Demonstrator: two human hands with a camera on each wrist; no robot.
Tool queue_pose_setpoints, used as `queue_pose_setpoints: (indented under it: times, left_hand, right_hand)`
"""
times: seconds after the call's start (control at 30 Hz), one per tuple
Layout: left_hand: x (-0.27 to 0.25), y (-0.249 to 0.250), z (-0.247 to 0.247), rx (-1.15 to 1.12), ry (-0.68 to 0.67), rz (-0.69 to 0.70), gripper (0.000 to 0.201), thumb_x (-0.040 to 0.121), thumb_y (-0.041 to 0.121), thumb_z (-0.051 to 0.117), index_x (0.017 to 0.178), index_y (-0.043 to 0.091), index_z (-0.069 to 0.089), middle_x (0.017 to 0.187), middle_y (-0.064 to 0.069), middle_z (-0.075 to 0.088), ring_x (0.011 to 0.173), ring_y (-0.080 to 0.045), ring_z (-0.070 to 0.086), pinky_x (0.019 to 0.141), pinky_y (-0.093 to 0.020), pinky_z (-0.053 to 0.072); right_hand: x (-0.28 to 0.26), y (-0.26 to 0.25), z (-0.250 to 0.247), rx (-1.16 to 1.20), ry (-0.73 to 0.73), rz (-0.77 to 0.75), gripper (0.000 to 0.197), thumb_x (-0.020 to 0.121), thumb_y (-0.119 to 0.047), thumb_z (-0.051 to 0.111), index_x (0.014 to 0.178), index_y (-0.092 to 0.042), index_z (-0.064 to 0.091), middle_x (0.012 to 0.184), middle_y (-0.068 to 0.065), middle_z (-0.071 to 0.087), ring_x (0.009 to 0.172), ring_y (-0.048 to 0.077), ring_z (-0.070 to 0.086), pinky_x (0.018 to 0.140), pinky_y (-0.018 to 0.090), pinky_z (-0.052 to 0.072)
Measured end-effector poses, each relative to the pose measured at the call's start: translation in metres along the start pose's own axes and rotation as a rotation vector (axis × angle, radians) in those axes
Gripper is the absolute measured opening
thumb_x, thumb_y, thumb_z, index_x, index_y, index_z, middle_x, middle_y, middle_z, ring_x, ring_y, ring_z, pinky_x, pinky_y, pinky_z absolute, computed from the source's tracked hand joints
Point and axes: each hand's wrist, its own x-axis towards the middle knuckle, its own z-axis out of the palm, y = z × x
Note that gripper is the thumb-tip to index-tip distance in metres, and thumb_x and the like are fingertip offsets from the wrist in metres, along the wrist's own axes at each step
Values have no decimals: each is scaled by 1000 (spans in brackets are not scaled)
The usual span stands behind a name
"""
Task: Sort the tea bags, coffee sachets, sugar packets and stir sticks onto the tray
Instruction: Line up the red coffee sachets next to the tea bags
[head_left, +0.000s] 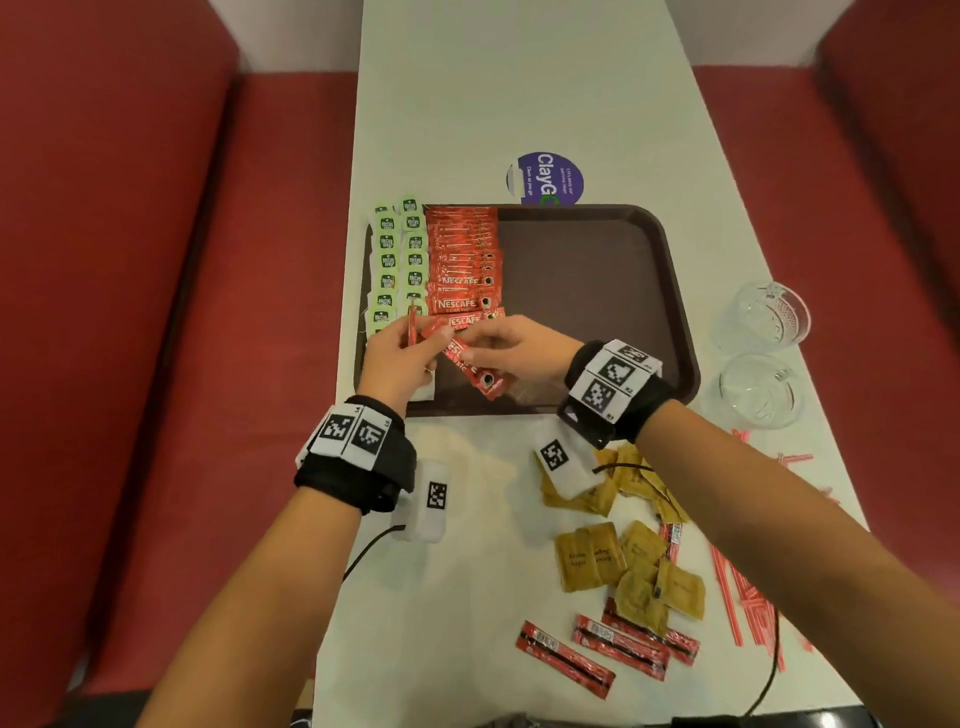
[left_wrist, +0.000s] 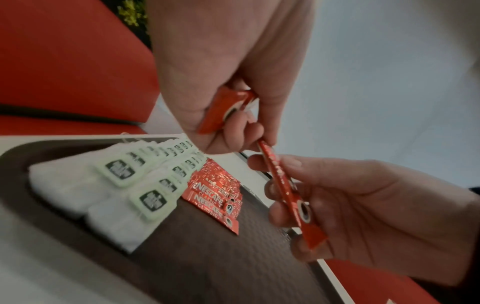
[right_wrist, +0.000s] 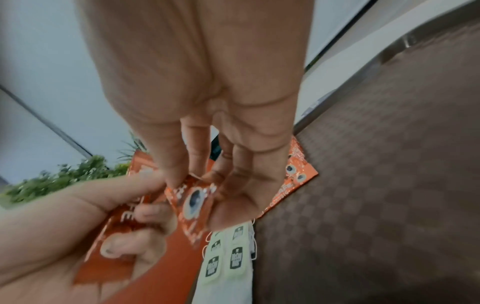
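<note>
Both hands hover over the near left of the brown tray. My left hand grips a few red coffee sachets. My right hand pinches another red coffee sachet, which slants down toward the tray; the left fingertips touch its far end. In the right wrist view, thumb and fingers pinch that sachet. Green-tagged tea bags lie in two columns on the tray's left side. Beside them runs a column of coffee sachets.
Brown sugar packets and loose coffee sachets lie on the white table near me. Red stir sticks lie at the near right edge. Two glass cups stand right of the tray. Red benches flank the table.
</note>
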Motion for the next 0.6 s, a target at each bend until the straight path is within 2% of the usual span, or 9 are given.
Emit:
queue_pose_setpoints:
  times: [0.07, 0.13, 0.27, 0.33, 0.43, 0.53, 0.6]
  left_hand:
    - [0, -7, -1, -101, 60, -60, 5, 87, 13, 63, 87, 17, 60, 67, 1, 49, 54, -7, 41, 39, -12, 32]
    - [-1, -12, -1, -142, 92, -87, 5, 86, 14, 65, 87, 17, 60, 69, 1, 50, 54, -7, 41, 39, -12, 32]
    - [-3, -14, 0, -143, 131, -110, 6, 86, 22, 65, 89, 23, 60, 74, 1, 49, 56, -8, 38, 41, -14, 33]
    - [-4, -15, -4, -162, 147, -124, 4, 87, 22, 63, 89, 23, 60, 80, 0, 48, 56, -8, 36, 41, -14, 31]
    - [-8, -19, -12, -177, 164, -130, 2, 88, 19, 62, 89, 20, 60, 79, 2, 50, 56, -7, 34, 39, -13, 28]
    - [-10, -23, -18, -195, 181, -139, 2, 88, 17, 62, 88, 19, 60, 80, 1, 51, 55, -7, 35, 38, -13, 29]
    - [-10, -24, -19, -197, 185, -150, 3, 88, 17, 62, 89, 19, 60, 82, 2, 54, 56, -7, 36, 39, -12, 29]
  right_hand:
    - [0, 5, -1, 171, 26, 42, 18, 89, -9, 60, 106, -10, 59, 85, 2, 62, 71, 9, 61, 65, 21, 54]
    - [3, 13, -5, 247, 101, 81, 16, 85, -4, 64, 99, -9, 60, 81, 3, 61, 67, 9, 61, 59, 17, 54]
    - [22, 32, -24, 73, 330, 135, 12, 82, -11, 69, 93, -14, 66, 92, 5, 65, 79, 14, 60, 62, 18, 49]
    - [35, 39, -32, -45, 394, 165, 10, 81, -13, 70, 90, -16, 67, 95, 4, 66, 86, 13, 60, 69, 20, 50]
    - [55, 43, -35, -138, 391, 195, 15, 81, -14, 71, 95, -13, 70, 104, 6, 68, 91, 14, 59, 87, 32, 53]
    - [69, 41, -34, -185, 385, 192, 18, 80, -17, 72, 98, -13, 70, 109, 6, 66, 95, 17, 59, 90, 30, 50]
    - [75, 41, -32, -234, 388, 192, 16, 80, -20, 72, 95, -16, 68, 107, 4, 65, 98, 19, 60, 85, 26, 46]
